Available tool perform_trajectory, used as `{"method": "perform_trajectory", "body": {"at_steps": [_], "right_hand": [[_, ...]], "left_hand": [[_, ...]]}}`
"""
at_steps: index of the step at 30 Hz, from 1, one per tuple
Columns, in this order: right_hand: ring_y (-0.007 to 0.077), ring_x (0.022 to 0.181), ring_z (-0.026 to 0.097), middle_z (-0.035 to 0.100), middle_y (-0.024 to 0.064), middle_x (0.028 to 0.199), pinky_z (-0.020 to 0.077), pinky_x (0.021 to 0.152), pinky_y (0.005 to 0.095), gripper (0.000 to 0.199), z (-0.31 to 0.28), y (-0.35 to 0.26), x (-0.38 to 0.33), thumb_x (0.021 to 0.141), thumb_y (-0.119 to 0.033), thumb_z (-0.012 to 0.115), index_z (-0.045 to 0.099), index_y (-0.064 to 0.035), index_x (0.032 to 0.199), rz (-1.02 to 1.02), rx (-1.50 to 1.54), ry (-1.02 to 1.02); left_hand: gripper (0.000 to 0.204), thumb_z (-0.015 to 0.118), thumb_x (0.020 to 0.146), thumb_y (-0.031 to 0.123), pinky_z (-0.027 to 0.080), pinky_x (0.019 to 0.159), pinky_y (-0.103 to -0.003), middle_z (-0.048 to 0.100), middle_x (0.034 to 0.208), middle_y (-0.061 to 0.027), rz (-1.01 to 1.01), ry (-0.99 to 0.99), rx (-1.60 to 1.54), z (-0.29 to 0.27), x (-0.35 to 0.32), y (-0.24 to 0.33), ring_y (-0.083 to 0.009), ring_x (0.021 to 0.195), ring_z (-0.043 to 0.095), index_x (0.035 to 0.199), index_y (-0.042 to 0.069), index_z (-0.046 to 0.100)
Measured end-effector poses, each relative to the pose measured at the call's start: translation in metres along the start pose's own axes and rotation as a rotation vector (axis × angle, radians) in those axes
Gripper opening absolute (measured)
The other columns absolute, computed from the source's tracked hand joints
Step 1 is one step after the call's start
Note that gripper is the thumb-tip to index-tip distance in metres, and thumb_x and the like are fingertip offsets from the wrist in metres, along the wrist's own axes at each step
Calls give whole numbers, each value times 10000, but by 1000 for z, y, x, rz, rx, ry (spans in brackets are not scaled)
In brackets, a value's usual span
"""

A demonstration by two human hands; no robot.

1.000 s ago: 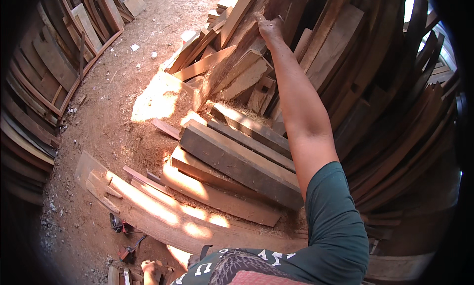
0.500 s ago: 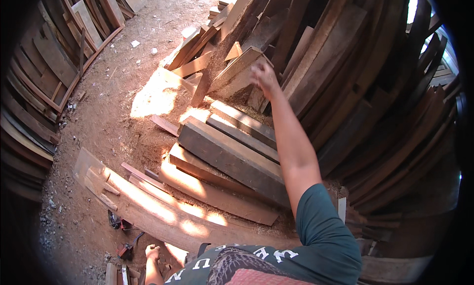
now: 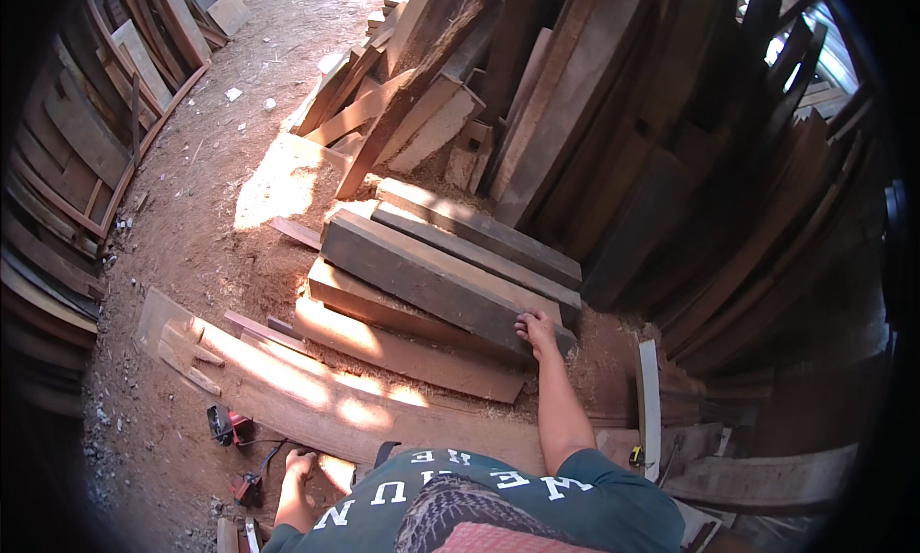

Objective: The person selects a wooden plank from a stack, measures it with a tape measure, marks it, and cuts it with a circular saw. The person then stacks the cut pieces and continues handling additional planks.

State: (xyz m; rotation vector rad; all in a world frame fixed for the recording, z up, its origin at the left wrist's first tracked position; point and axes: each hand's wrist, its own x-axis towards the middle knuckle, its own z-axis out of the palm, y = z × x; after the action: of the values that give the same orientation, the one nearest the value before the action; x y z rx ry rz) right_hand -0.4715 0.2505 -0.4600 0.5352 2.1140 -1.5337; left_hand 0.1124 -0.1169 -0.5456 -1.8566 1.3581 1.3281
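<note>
The fingers of the right hand [image 3: 538,331] are loosely curled, about half closed, with nothing visible between them; whether they touch the timber below, I cannot tell. They are over the near right end of a thick, square-edged, dark grey-brown wooden beam [image 3: 412,283], which lies slantwise on the ground in the middle of the view. The left hand [image 3: 301,464] is low, near the body, its fingers bent inward — too small and turned away to tell whether it grips anything.

Just beyond the beam lie a slimmer dark wooden beam [image 3: 479,258] and a broad grey-brown wooden beam [image 3: 489,229], side by side. On its nearer side is a flat reddish-brown board [image 3: 412,359], partly sunlit, and nearer still a long, wide, reddish-brown plank [image 3: 422,436] that looks bent by the lens. Left of the left hand are a red-and-black power tool [image 3: 224,425] and a smaller red tool [image 3: 246,489], both on the reddish dirt ground [image 3: 182,246]. To the right of the body, a small yellow-and-black tape measure [image 3: 635,455] is just beside a narrow pale grey board [image 3: 650,400].

Farther out, tall brown boards [image 3: 585,103] lean at the upper right — more leaning wooden panels [image 3: 86,126] line the left edge.
</note>
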Motion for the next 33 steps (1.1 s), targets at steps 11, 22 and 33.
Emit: {"method": "perform_trajectory", "body": {"at_steps": [11, 22, 33], "right_hand": [[120, 779, 676, 714, 81, 996, 550, 632, 247, 221, -96, 69, -109, 983, -82, 597, 636, 4, 1182, -232, -86, 65], [183, 811, 719, 733, 128, 908, 573, 741, 324, 259, -153, 311, -287, 939, -120, 640, 688, 30, 1145, -235, -310, -7], [195, 650, 651, 685, 70, 775, 530, 557, 339, 82, -288, 630, -458, 897, -131, 654, 688, -61, 922, 158, -51, 372]], "left_hand": [[663, 597, 1008, 536, 500, 989, -598, 455, 1559, -147, -161, -813, 146, 45, -34, -26, -347, 1271, 581, 1508, 116, 487], [492, 731, 933, 339, 508, 1022, -412, 695, 1221, -260, 1220, -155, 643, 77, -280, 99, -360, 1175, 665, 1254, -28, 665], [112, 750, 881, 118, 531, 983, -484, 692, 1191, -188, 2477, -1319, 129, 188, -691, 44, -362, 1153, 657, 952, 40, 713]]}}
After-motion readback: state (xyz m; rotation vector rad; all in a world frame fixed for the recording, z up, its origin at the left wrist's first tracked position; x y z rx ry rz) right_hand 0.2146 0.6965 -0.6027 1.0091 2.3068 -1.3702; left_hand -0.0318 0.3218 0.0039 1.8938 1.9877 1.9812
